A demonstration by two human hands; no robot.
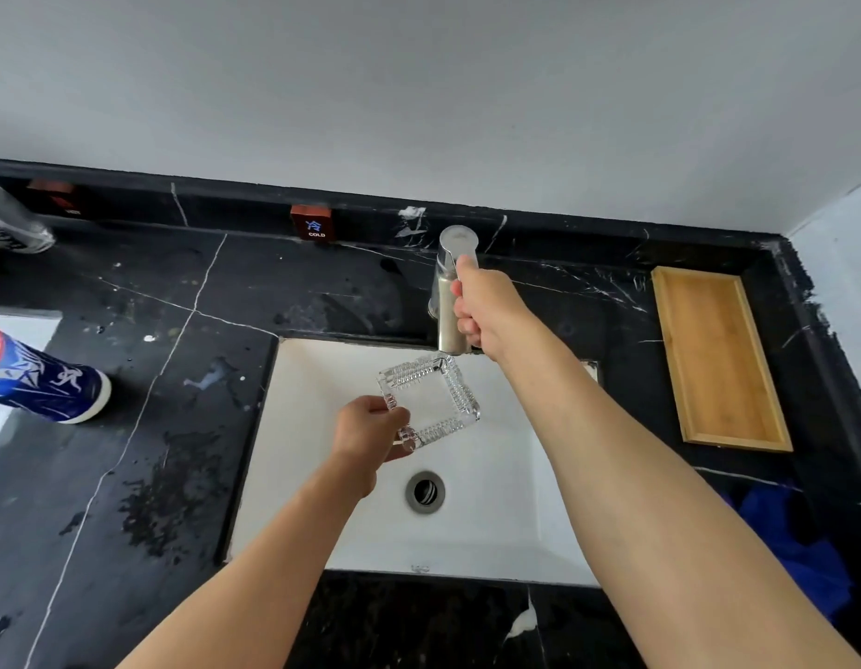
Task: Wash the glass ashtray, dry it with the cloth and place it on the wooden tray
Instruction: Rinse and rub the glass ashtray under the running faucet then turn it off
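Note:
My left hand (370, 434) grips a square clear glass ashtray (430, 398) by its near-left corner and holds it over the white sink basin (322, 379), just below the tap's spout. My right hand (484, 309) is closed around the lever of the silver tap (450, 263) behind the basin. I see no water running. An empty wooden tray (720, 359) lies on the black counter to the right of the sink. A blue cloth (800, 548) lies bunched on the counter at the near right, partly hidden by my right forearm.
The black marble counter (177, 427) has wet patches left of the sink. A blue and white bottle (47, 379) lies at the left edge. A small COLD sign (312, 224) stands against the back ledge. The drain (424, 492) sits mid-basin.

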